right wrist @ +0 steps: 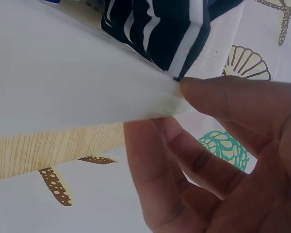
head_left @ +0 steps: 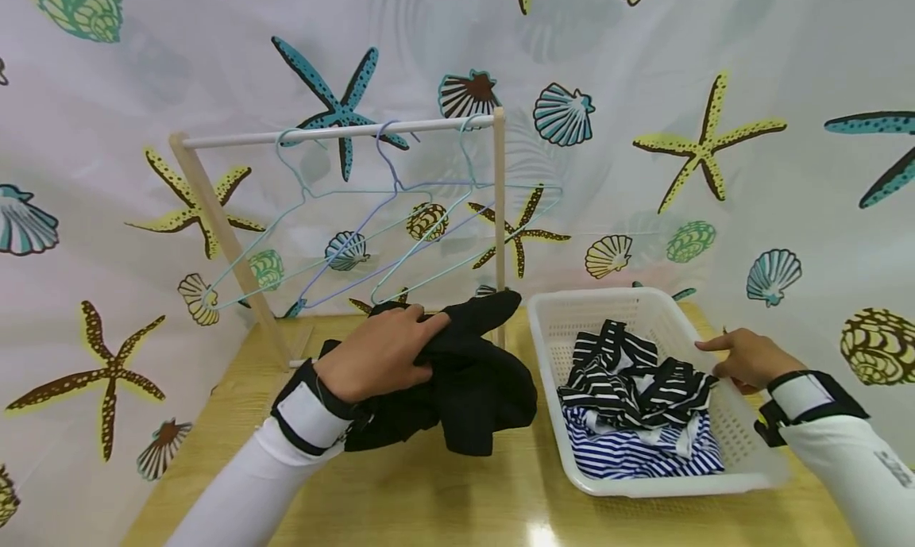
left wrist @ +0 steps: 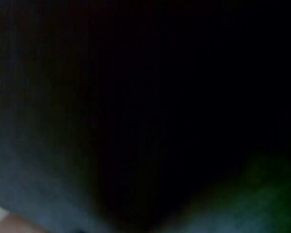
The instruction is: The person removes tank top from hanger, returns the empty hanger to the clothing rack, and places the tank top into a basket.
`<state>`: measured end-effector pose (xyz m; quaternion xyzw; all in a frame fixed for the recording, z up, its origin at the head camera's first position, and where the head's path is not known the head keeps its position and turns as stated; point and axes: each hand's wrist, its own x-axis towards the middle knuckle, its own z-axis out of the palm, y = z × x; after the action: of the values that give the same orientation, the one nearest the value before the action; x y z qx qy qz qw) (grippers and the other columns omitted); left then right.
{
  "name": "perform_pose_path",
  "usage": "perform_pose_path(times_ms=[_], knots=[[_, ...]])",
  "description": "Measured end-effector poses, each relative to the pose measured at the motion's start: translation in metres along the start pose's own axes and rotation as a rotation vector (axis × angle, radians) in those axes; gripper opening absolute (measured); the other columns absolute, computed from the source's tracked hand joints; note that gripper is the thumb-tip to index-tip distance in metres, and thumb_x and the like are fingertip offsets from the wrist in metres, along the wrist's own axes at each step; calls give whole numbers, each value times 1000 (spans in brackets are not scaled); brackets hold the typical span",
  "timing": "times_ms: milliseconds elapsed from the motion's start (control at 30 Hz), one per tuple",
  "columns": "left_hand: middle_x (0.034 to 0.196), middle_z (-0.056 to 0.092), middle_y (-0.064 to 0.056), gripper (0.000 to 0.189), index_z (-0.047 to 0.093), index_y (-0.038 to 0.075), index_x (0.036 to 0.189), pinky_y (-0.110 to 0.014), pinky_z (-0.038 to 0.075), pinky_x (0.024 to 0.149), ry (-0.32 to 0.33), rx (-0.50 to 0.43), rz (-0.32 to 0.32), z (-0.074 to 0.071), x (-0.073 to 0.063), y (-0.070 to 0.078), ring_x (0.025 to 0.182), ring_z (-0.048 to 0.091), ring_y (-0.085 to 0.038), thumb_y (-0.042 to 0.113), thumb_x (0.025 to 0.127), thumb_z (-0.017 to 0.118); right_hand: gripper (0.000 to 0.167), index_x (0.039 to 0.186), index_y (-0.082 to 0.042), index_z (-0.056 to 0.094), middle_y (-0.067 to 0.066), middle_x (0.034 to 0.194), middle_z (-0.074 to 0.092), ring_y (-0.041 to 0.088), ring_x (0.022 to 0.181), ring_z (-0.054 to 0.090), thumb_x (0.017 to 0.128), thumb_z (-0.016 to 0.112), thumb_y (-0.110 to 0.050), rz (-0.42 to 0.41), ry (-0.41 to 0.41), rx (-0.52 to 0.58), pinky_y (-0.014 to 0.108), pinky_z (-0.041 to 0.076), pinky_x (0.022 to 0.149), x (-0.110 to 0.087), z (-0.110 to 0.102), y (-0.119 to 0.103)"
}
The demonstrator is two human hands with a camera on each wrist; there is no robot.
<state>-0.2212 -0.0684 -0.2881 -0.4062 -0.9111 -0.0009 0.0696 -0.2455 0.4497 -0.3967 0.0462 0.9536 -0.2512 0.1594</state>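
Observation:
My left hand grips a bunched black garment between thumb and fingers, in front of the rack; its exact kind cannot be told from its folds. In the left wrist view the dark cloth fills nearly everything. At the right, my right hand holds the right rim of a white plastic basket. The right wrist view has the thumb on top of the rim and fingers below it. Inside lie black-and-white striped clothes above a blue-and-white striped garment.
Behind the black garment stands a small rack with a white rail and wooden posts. A blue-violet hanger hangs between two mint-green ones. All stand on a wooden table, with a shell-and-starfish patterned cloth behind.

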Motion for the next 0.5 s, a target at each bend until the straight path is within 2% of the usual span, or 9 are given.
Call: perform_pose_path(times_ms=[233, 500], knots=[[92, 56, -6, 53, 53, 12, 130, -34, 46, 64, -18, -9, 46, -13, 37, 19, 74, 54, -18, 29, 84, 74, 59, 135, 6, 41, 39, 116, 41, 25, 70, 57, 84, 68, -3, 19, -13, 0, 35, 54, 58, -4, 0, -2], [99, 60, -7, 54, 53, 14, 131, -34, 51, 69, -42, -8, 61, -22, 76, 35, 83, 59, -18, 31, 84, 72, 58, 135, 6, 42, 46, 128, 34, 23, 69, 60, 84, 68, -3, -1, -25, -18, 35, 55, 59, -5, -1, -10]])
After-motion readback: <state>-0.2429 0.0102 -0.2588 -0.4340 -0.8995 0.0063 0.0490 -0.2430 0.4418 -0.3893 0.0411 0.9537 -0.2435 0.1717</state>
